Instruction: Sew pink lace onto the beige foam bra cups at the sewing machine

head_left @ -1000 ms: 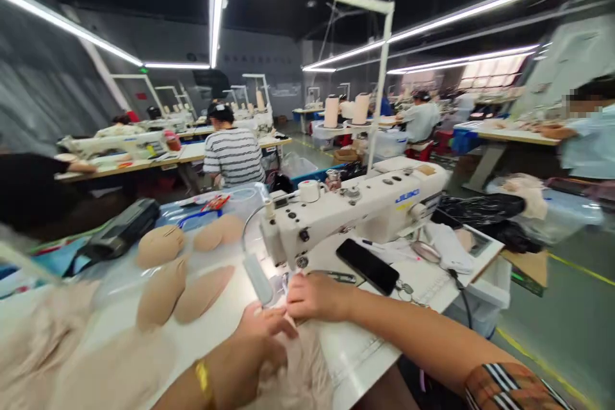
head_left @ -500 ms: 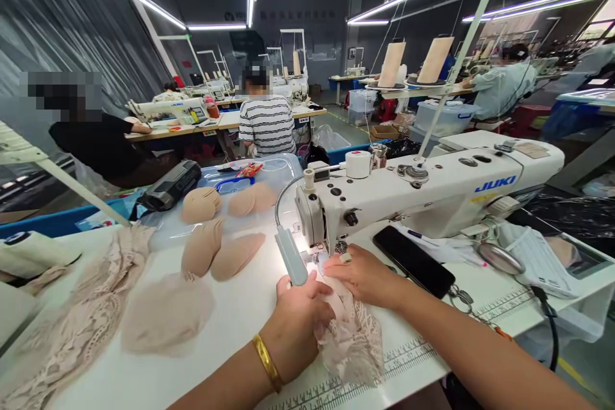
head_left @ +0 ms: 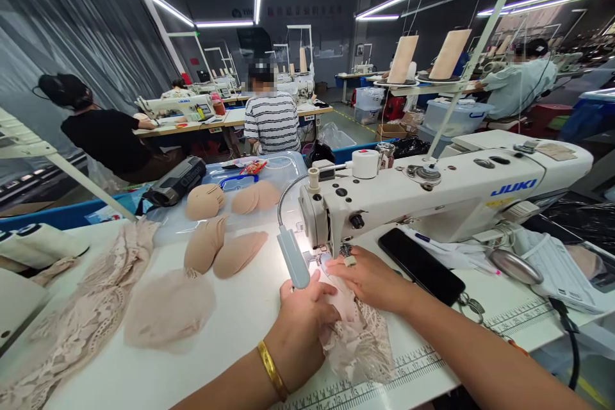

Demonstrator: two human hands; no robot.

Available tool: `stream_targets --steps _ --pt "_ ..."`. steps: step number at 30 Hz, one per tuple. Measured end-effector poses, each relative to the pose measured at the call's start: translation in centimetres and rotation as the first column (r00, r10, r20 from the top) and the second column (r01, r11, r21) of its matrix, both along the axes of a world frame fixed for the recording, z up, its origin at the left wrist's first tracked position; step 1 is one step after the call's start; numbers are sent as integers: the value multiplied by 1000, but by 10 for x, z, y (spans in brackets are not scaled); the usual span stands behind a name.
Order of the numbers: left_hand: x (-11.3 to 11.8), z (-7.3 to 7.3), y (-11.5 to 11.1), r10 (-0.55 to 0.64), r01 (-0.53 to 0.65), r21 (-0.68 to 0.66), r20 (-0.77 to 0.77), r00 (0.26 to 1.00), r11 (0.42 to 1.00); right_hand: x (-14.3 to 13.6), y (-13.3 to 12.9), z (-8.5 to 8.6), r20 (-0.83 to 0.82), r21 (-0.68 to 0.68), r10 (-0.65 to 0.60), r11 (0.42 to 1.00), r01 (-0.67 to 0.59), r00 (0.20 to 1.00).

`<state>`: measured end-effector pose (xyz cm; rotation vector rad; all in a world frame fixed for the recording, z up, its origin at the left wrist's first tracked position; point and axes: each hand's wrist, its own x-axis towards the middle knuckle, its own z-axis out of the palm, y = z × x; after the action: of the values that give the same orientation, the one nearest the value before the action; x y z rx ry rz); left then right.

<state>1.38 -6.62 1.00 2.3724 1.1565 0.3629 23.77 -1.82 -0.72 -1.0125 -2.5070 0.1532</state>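
Your left hand [head_left: 302, 327] half-curls, grip unclear, on the lace piece [head_left: 362, 349], five o'clock from the presser foot [head_left: 316, 258]; your right hand [head_left: 372, 275] lies flattened on it. At the left's eleven, a translucent box [head_left: 292, 163] bears beige pads [head_left: 205, 200].

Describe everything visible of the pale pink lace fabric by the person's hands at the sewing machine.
The pale pink lace fabric looks thin and partly sheer, with a patterned openwork border towards its right. It lies crumpled on the white, glossy tabletop, its near end beside the black printed ruler marks. Its far part reaches towards the needle area of the white JUKI sewing machine. The left hand touches its left side, the right hand its far right. The needle's contact is unclear.
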Motion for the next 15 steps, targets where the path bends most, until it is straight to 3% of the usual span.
stream_targets --steps 6,15 --pt "-4 1 1 -24 24 -18 -24 999 1000 0 -1 -1 11 -5 -21 1000 21 1000" --pt "-17 21 22 -117 118 -23 11 993 993 -1 -1 0 -7 -1 -2 1000 2 1000"
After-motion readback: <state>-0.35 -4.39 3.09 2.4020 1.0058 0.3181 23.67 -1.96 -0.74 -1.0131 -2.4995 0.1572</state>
